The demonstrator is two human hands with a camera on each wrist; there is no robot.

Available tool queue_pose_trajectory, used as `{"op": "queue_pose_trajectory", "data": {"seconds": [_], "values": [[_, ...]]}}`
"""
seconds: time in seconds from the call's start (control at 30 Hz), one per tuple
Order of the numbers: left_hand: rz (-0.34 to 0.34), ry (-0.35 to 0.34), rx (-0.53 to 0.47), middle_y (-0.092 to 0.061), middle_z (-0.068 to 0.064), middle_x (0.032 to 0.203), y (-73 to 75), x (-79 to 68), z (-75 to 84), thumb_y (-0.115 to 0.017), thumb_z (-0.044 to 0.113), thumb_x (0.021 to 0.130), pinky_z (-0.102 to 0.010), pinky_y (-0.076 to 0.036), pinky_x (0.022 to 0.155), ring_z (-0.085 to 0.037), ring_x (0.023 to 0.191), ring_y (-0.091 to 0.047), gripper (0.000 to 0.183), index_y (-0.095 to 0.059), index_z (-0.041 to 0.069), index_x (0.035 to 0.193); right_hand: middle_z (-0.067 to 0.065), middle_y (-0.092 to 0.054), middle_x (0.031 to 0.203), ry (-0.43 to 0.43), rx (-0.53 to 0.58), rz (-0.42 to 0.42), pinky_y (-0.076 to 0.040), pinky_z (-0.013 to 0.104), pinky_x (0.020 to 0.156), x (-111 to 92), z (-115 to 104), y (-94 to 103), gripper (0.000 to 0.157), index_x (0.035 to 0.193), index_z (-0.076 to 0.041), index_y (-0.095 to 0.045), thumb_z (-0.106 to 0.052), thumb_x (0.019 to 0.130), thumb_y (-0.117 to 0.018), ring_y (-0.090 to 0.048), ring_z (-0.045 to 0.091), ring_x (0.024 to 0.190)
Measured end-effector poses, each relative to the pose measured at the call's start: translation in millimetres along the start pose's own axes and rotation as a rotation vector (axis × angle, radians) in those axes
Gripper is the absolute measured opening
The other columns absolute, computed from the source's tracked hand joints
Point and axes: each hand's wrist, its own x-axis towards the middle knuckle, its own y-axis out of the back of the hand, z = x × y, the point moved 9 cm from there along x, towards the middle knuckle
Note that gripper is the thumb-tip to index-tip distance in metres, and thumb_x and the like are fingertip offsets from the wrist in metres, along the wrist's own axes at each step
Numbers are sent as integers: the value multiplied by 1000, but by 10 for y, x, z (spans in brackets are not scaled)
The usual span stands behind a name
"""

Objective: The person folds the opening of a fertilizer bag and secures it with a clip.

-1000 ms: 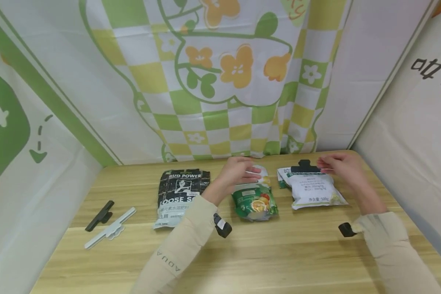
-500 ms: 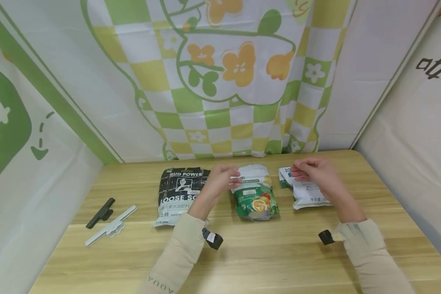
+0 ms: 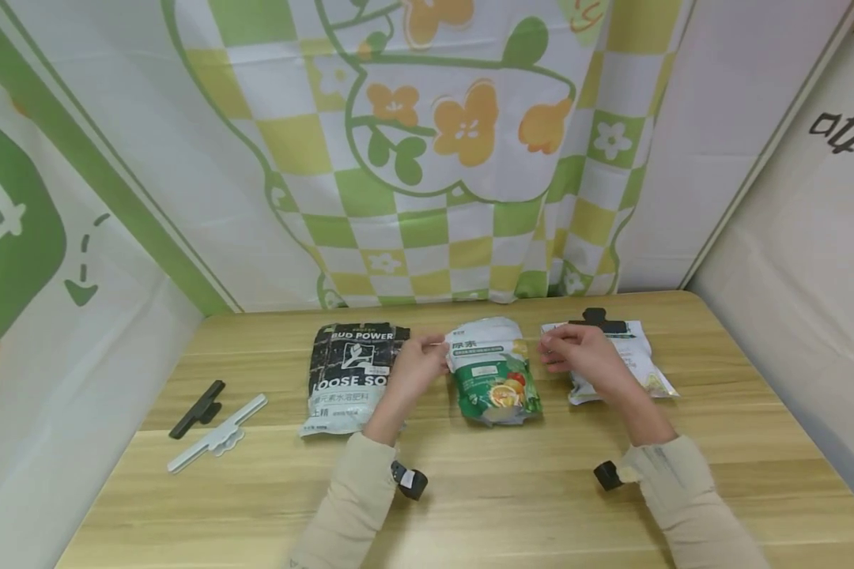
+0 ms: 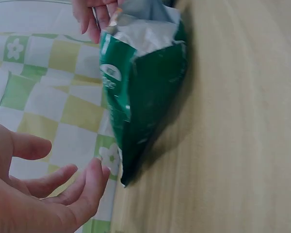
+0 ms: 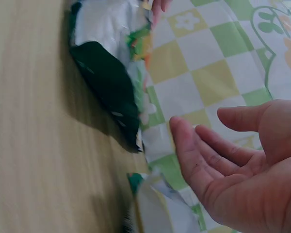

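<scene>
In the head view a green and white pouch (image 3: 494,371) with fruit printed on it lies in the middle of the back of the table. My left hand (image 3: 418,367) is at its left side, fingers relaxed and gripping nothing; the left wrist view shows a gap between these fingers and the pouch. Over the left part of a white bag (image 3: 633,359) hovers my right hand (image 3: 583,356), its fingers loosely bent with nothing in them. A black clip (image 3: 596,320) sits across the top of that white bag, which my right hand partly covers.
To the left lies a black and pale "BUD POWER" bag (image 3: 349,379). A black clip (image 3: 198,408) and a white clip (image 3: 217,435) rest at the table's left side. A checkered cloth (image 3: 427,237) hangs behind the table (image 3: 484,506).
My right hand has moved left, away from the clip on the white bag and toward the green pouch. My left hand has shifted left and lower, off the pouch's top.
</scene>
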Motion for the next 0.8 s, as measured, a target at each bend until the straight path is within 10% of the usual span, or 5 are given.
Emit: {"op": "queue_pose_trajectory", "data": {"seconds": [0.2, 0.8], "values": [[22, 1, 135, -68, -21, 137, -37, -44, -73, -59, 25, 105, -44, -60, 99, -33, 118, -70, 48, -56, 1, 147, 32, -68, 130, -34, -57, -31, -62, 42, 100, -3, 45, -158, 45, 139, 13, -56, -20, 109, -57, -73, 35, 113], [-77, 91, -27, -71, -26, 124, -254, -59, -253, -56, 19, 107, -35, -65, 89, -30, 106, -75, 53, -44, -9, 151, 35, -54, 143, -121, -91, -100, -61, 43, 101, -48, 108, -364, 66, 154, 13, -34, -23, 106, -61, -68, 37, 119]]}}
